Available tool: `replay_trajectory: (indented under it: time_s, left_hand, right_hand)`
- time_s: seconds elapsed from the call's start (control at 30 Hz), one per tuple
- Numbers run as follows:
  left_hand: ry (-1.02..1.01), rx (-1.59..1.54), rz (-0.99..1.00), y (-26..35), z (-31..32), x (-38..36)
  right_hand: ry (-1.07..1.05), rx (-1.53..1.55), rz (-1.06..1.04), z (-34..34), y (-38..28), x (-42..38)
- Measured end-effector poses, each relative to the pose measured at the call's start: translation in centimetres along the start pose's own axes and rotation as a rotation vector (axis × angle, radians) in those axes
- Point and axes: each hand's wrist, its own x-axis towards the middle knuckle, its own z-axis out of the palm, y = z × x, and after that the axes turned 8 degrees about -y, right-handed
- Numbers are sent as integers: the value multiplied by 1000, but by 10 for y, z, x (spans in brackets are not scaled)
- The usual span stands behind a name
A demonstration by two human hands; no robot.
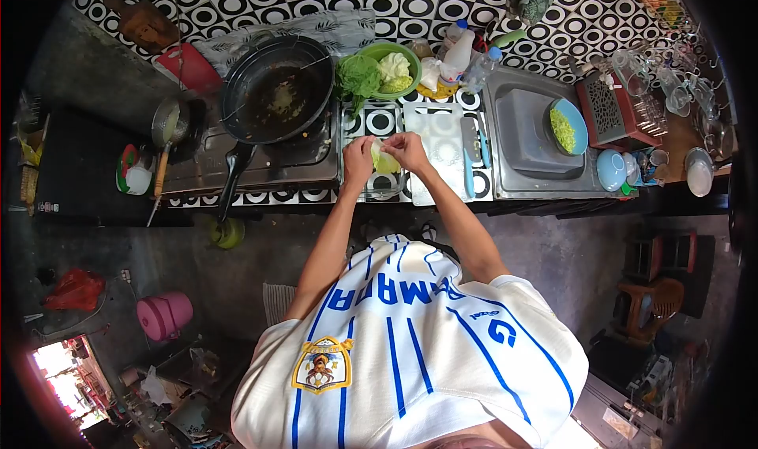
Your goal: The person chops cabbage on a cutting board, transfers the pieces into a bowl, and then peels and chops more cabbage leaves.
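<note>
Over the counter, my left hand [359,159] and my right hand [407,149] are close together, fingers closed on a pale green leaf that looks like cabbage [384,160]. Beneath the leaf is what looks like a clear container [384,187], partly hidden by my hands. Just right of my right hand lies a whitish cutting board [436,153], with a blue-handled knife [469,177] along its right edge. Behind my hands stands a green bowl [407,50] holding pale vegetable pieces [394,68], with a green net bag [358,76] at its left side.
Left of me, a large black frying pan [278,94] rests on the stove [316,165], its handle jutting over the front edge. On the right, a blue bowl of chopped greens [563,129] sits in the sink [513,185]. Bottles [456,58] stand against the tiled wall.
</note>
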Motion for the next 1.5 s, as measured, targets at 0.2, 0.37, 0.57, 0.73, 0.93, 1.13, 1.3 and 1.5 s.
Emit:
replay_trajectory:
  time_s: [0.2,0.37,0.57,0.73,0.93,1.13,1.3,1.5]
  left_hand:
    - [31,-211,13,13,-1,0]
    - [-56,-167,-22,10,-7,4]
    - [6,-246,-69,13,-6,3]
    - [80,-115,-44,1,-14,5]
    - [-21,-293,-130,-5,-20,4]
    - [-253,-119,-151,4,-17,-12]
    - [-211,-565,-372,-2,-7,-20]
    - [-305,-691,-513,-12,-3,-23]
  right_hand:
    - [-76,61,0,-9,-6,7]
    - [-123,15,-43,-17,-15,11]
    - [-84,-77,-48,-20,-21,7]
    - [-100,-134,13,-26,-2,0]
    - [0,331,135,-32,7,3]
    - [234,573,146,-30,-17,7]
    - [223,594,299,-12,-23,2]
    - [129,664,351,8,-13,-6]
